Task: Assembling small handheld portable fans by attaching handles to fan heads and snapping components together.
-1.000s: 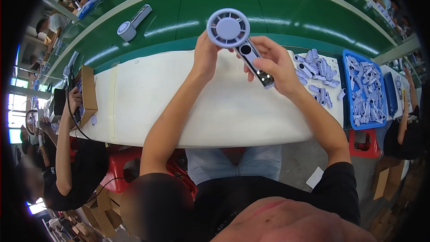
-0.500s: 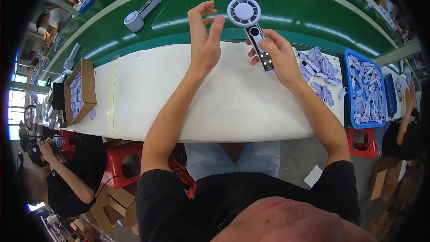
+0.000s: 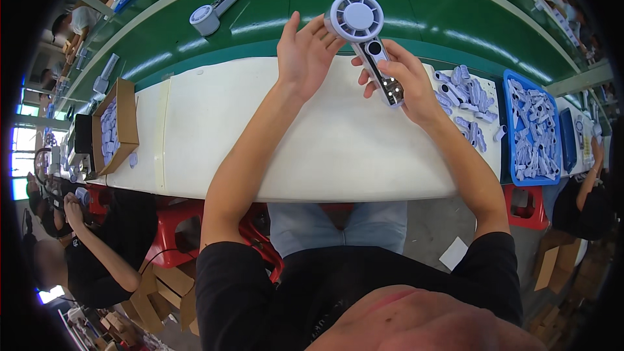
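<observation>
A handheld fan (image 3: pixel 359 16) with a round, slotted pale head is held up over the far edge of the white table. My right hand (image 3: pixel 411 81) is closed round its handle, whose open front shows a dark oval and shiny inner parts. Just left of the fan head is my left hand (image 3: pixel 304 58), palm turned up and fingers stretched out. Its fingertips reach the head's left rim; whether they touch it I cannot tell. Another handheld fan (image 3: pixel 207 21) lies on the green conveyor belt beyond the table.
Pale handle shells (image 3: pixel 465 94) lie loose at the table's right end, beside a blue basket (image 3: pixel 511 130) full of similar parts. At the left end stands a cardboard box (image 3: pixel 129 127) of pale parts. Co-workers sit on both sides, near red stools (image 3: pixel 170 237).
My left hand has turned palm up, its fingers spreading towards the fan head. The held fan has shifted slightly right. On the belt, the other fan has moved right and away.
</observation>
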Action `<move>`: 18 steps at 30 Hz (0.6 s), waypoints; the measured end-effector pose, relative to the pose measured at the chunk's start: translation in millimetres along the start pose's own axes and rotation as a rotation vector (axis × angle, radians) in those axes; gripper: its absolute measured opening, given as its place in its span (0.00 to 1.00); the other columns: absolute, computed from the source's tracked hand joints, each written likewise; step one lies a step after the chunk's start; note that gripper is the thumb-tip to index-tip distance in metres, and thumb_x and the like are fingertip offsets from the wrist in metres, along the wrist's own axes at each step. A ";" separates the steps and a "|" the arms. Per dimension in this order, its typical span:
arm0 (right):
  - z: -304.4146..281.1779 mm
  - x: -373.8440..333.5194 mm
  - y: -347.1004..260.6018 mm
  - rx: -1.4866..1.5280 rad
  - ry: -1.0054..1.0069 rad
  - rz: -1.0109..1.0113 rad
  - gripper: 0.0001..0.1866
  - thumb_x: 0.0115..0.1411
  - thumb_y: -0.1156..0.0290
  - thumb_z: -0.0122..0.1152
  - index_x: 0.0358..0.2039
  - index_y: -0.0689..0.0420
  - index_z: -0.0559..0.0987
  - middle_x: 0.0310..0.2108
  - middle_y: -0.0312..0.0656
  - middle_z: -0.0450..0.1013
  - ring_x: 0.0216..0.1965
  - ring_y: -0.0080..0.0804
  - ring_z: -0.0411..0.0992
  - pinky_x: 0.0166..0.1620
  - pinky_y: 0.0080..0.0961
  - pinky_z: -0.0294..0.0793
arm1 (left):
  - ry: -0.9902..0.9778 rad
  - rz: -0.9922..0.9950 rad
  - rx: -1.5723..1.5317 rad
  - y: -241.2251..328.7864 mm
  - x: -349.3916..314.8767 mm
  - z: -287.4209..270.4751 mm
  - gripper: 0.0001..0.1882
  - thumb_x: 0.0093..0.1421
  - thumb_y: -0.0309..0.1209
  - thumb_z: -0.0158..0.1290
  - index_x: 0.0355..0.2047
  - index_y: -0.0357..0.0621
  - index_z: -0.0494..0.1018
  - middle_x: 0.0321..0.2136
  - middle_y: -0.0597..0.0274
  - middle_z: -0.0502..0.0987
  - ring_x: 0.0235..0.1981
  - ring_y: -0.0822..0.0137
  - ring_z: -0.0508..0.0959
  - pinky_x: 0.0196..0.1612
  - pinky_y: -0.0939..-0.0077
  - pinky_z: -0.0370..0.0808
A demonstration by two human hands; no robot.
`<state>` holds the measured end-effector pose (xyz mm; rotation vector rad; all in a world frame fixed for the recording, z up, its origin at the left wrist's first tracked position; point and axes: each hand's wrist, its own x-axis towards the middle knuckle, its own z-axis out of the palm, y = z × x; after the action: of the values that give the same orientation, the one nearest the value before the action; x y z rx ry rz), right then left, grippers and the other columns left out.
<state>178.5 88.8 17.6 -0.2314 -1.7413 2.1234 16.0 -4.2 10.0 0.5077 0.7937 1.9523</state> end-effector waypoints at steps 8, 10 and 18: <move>2.7 -1.3 1.3 -0.038 -0.048 -0.023 0.25 0.59 0.66 0.50 0.53 0.67 0.65 0.43 0.52 0.72 0.36 0.31 0.73 0.35 0.25 0.76 | -0.043 -0.033 -0.038 4.5 0.2 -4.0 0.33 0.67 0.52 0.28 0.55 0.32 0.62 0.51 0.53 0.70 0.56 0.62 0.66 0.61 0.67 0.58; 1.9 -1.0 2.8 -0.056 -0.050 -0.038 0.25 0.59 0.66 0.50 0.53 0.67 0.65 0.43 0.52 0.72 0.36 0.31 0.73 0.35 0.25 0.76 | -0.030 -0.034 -0.029 5.1 -1.7 -1.3 0.33 0.67 0.52 0.28 0.54 0.33 0.63 0.51 0.54 0.70 0.56 0.62 0.66 0.61 0.67 0.58; -0.7 -0.4 6.0 -0.079 -0.046 -0.018 0.25 0.58 0.67 0.53 0.53 0.66 0.65 0.43 0.49 0.72 0.36 0.30 0.73 0.35 0.25 0.75 | -0.028 -0.045 0.032 4.0 -1.9 1.0 0.34 0.66 0.54 0.27 0.55 0.36 0.65 0.53 0.52 0.71 0.56 0.60 0.67 0.61 0.64 0.57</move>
<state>178.0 88.3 11.6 -0.1896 -1.8482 2.0652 15.1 -6.9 13.5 0.5310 0.8127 1.8898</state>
